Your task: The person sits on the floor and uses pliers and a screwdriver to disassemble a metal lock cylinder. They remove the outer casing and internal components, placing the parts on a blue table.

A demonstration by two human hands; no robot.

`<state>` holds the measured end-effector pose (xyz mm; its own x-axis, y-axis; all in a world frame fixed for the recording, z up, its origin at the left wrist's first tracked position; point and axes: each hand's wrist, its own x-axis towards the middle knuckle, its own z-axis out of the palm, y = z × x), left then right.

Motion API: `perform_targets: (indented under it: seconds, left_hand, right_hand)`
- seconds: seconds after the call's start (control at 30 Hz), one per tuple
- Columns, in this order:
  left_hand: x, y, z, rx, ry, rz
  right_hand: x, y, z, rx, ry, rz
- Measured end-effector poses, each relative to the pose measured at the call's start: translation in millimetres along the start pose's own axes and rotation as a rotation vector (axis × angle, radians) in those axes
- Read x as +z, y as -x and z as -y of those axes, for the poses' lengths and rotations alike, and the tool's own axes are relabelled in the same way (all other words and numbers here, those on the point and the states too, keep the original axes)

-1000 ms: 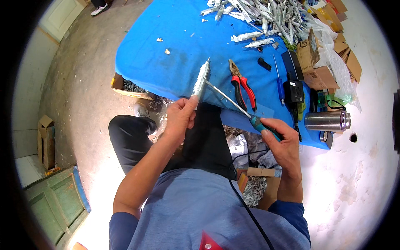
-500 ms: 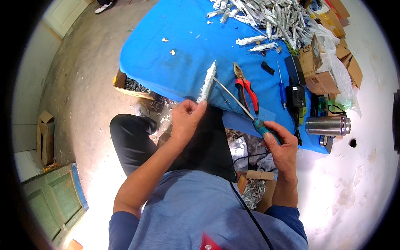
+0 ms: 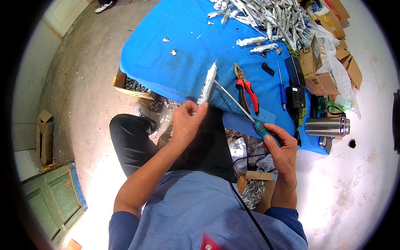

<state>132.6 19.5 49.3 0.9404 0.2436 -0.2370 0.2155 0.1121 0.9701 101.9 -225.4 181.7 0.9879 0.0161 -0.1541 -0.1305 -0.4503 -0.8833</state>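
Near the table's front edge, my left hand (image 3: 187, 120) pinches the lower end of a slim, whitish, rough-coated stick-like piece (image 3: 208, 84) with a pointed tip. It stands out from my fingers toward the far side. My right hand (image 3: 284, 146) is wrapped round the teal handle of a screwdriver (image 3: 234, 101). The screwdriver's shaft slants up to the left, and its tip meets or nearly meets the right side of the piece. Between the hands and beyond them lie red-and-black pliers (image 3: 246, 89), jaws pointing away from me.
A heap of similar whitish pieces (image 3: 277, 18) covers the far right of the blue-covered table (image 3: 162, 62). Along the right lie a thin blue screwdriver (image 3: 283, 93), black adapter (image 3: 295, 96), steel flask (image 3: 325, 126) and cardboard boxes (image 3: 321, 81). A box of dark bits (image 3: 135, 85) sits left.
Almost nothing differs. Both hands, the whitish piece and the screwdriver hold nearly the same positions, with only a very slight shift.
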Motion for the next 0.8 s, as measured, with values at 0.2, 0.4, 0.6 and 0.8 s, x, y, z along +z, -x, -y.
perform_targets:
  seconds: [0.2,0.4,0.6,0.8]
  left_hand:
    - [0.6,-1.2,3.7,0.021,0.028,0.001]
    - [1.8,-2.9,8.9,0.011,0.073,0.011]
    - [1.9,-3.6,11.6,-0.019,0.126,0.024]
    - [1.7,-3.6,13.1,-0.041,0.149,0.030]
  right_hand:
    - [-1.7,-0.3,-0.2,-0.002,-0.001,0.013]
    - [-0.2,-1.0,1.2,-0.008,0.009,0.010]
    - [0.9,-1.4,3.2,-0.005,-0.006,0.017]
    - [0.2,-3.3,-1.5,-0.049,0.025,0.019]
